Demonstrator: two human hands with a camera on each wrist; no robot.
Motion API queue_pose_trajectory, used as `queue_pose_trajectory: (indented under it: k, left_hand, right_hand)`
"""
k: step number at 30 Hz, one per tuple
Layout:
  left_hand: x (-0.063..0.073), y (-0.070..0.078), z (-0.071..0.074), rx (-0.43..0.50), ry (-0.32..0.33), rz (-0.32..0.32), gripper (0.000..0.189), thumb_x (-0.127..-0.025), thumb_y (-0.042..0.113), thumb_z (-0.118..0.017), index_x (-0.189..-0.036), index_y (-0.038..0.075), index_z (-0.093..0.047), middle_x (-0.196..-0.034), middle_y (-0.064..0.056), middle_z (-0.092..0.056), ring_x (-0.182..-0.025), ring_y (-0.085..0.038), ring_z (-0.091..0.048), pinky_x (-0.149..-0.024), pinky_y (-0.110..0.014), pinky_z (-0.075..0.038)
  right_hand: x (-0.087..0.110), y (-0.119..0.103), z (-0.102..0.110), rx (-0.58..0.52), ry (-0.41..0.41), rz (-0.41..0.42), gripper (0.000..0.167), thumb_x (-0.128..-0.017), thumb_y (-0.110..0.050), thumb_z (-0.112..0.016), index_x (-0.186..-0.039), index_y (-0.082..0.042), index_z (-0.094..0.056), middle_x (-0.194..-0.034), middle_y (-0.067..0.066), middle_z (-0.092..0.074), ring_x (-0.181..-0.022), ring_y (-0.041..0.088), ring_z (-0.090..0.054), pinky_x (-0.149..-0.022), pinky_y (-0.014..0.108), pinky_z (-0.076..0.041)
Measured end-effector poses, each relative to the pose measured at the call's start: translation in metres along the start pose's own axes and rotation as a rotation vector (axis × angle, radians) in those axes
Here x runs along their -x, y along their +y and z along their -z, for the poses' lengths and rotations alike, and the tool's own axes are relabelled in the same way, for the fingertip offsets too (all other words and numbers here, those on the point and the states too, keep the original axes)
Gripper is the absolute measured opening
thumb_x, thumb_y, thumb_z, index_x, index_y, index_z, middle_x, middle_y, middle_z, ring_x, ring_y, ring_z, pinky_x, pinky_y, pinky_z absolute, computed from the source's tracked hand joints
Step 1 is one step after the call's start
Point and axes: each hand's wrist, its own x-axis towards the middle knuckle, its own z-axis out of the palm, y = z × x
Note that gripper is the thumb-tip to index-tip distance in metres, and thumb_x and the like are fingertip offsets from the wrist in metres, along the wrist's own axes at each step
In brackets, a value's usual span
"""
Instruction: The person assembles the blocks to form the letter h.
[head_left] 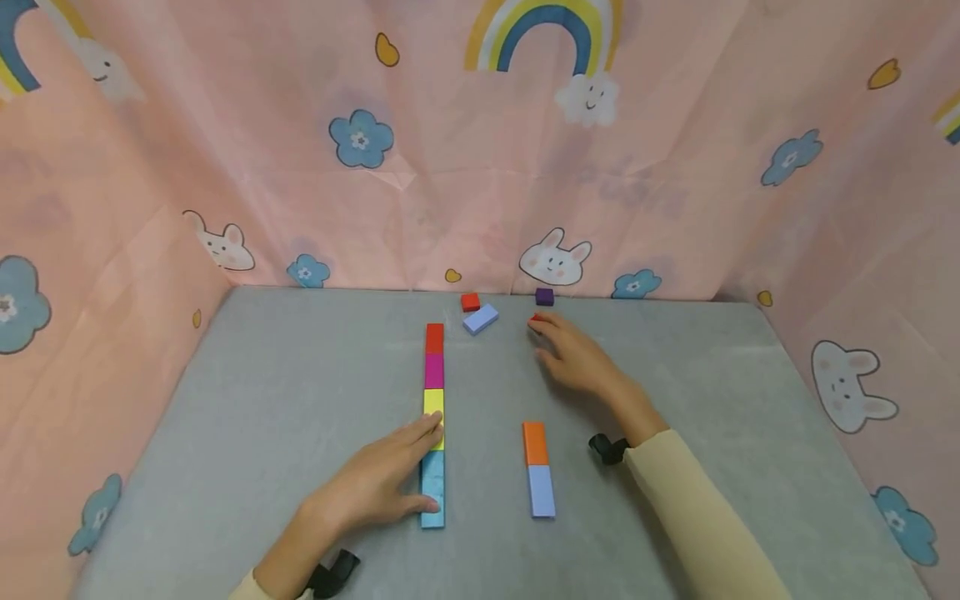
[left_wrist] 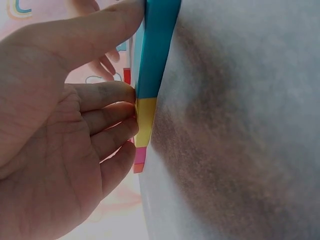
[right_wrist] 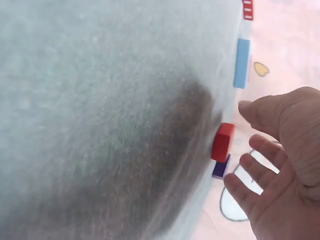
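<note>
A: Right hand state?
B: Thumb and fingers spread about the small red block, upper centre of the head frame. Contact: can't tell. Purple block sits just beyond it.
A: Left hand?
B: Fingers nearly straight, touching the yellow block; thumb on the blue block. Both are in the long row, left of centre.
A: Picking up the red one, I'd guess. Tips?
B: Pinch opposite sides, pads square, lift straight off the worktop. Don't clip the purple one.
A: Left side?
B: Light, even touch. A sideways shove could kink the row at the magenta block.
A: Other hazards?
B: Orange block and pale blue block, end to end, lower right of centre. Sleeve could catch them; carry high.
</note>
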Motion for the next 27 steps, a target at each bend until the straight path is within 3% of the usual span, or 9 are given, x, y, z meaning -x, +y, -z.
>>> queue_pose_trajectory:
  k: [9, 18, 27]
  left_hand:
    - [0.000, 0.000, 0.002, 0.004, -0.004, 0.004, 0.095, -0.086, 0.037, -0.089, -0.161, 0.004, -0.042, -0.175, -0.008, -0.032, -0.161, -0.034, -0.034, -0.126, -0.055, -0.041]
    - [0.001, 0.003, 0.002, 0.009, -0.006, -0.002, 0.095, -0.086, 0.037, -0.089, -0.161, 0.003, -0.042, -0.176, -0.008, -0.031, -0.161, -0.032, -0.034, -0.126, -0.055, -0.039]
    - [0.001, 0.001, 0.002, 0.007, -0.001, 0.005, 0.095, -0.086, 0.037, -0.089, -0.161, 0.004, -0.042, -0.176, -0.007, -0.031, -0.162, -0.032, -0.034, -0.127, -0.054, -0.039]
  right_hand:
    - [-0.018, 0.003, -0.005, 0.065, 0.016, -0.006, 0.051, -0.103, -0.013, -0.064, -0.150, 0.005, -0.054, -0.163, 0.024, -0.047, -0.152, 0.044, -0.045, -0.129, 0.058, -0.035]
    - [-0.016, 0.009, -0.006, 0.109, 0.019, -0.063, 0.047, -0.104, -0.011, -0.062, -0.149, 0.001, -0.058, -0.155, 0.022, -0.055, -0.144, 0.041, -0.054, -0.123, 0.057, -0.044]
    - [-0.012, 0.004, -0.003, 0.130, 0.054, -0.039, 0.039, -0.102, -0.012, -0.070, -0.139, -0.002, -0.068, -0.138, 0.018, -0.067, -0.125, 0.037, -0.064, -0.113, 0.054, -0.054]
